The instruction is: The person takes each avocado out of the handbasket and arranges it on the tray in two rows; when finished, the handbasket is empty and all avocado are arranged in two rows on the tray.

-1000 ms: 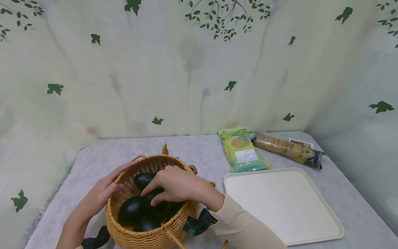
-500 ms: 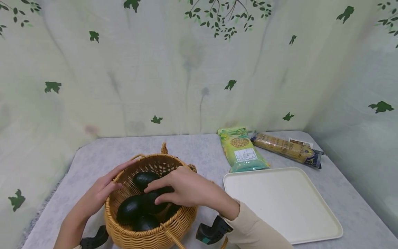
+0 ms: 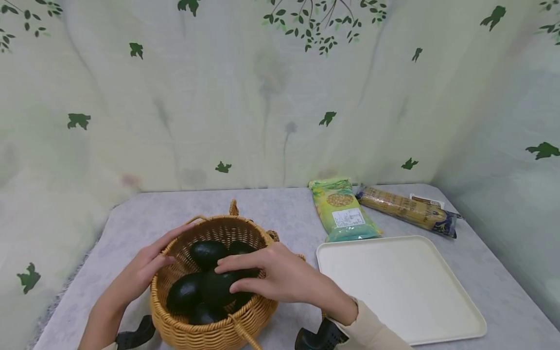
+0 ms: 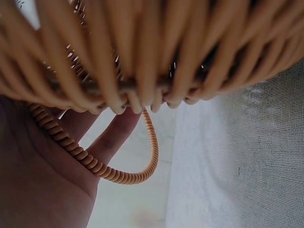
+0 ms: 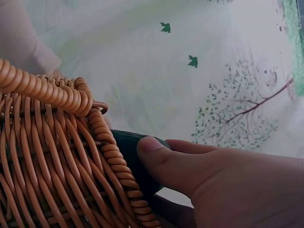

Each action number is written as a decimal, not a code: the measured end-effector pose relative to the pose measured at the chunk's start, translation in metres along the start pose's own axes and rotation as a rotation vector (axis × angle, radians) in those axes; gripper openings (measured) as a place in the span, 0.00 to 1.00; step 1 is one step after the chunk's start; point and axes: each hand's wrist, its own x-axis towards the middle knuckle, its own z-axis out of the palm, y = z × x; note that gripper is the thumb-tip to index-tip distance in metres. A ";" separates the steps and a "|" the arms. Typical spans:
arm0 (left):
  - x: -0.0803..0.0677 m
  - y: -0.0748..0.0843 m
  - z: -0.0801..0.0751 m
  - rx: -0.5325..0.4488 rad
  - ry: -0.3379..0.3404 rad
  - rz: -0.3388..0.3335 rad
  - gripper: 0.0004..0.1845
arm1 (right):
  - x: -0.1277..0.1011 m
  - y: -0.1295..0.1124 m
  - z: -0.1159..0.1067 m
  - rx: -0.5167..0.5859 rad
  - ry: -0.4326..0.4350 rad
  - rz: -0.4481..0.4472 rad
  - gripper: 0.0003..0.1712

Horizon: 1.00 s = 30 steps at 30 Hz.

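Right hand point(image 3: 280, 279) grips avocado point(image 3: 218, 288) — long axis lying left-right.

Round woven wicker basket point(image 3: 218, 321), tan-yellow, coiled rim and loop handles, stands upright on the table's left-front area, near the left edge of the cream tray. Inside: several dark green, glossy, oval avocados. One avocado point(image 3: 218, 288) sits on top near the middle, gripped by the right hand point(image 3: 280, 277), fingers curled over it, thumb against its side in the right wrist view point(image 5: 130, 152). Another avocado point(image 3: 207, 253) lies toward the back, one point(image 3: 183, 294) at left, one point(image 3: 203, 313) low in front. Left hand point(image 3: 142, 272) rests on the basket's left rim, fingers straight.
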 end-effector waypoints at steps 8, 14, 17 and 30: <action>0.002 0.002 0.001 0.032 0.006 -0.027 0.35 | -0.011 -0.001 0.003 0.049 0.071 -0.039 0.23; 0.002 0.002 0.002 0.042 0.014 -0.013 0.36 | -0.012 -0.001 0.002 0.055 0.073 -0.077 0.23; 0.001 0.001 0.001 0.029 0.012 -0.015 0.35 | -0.013 -0.002 0.000 0.038 0.096 -0.087 0.23; 0.002 0.000 0.001 0.026 0.008 0.001 0.35 | -0.032 -0.004 -0.015 0.037 0.198 -0.121 0.21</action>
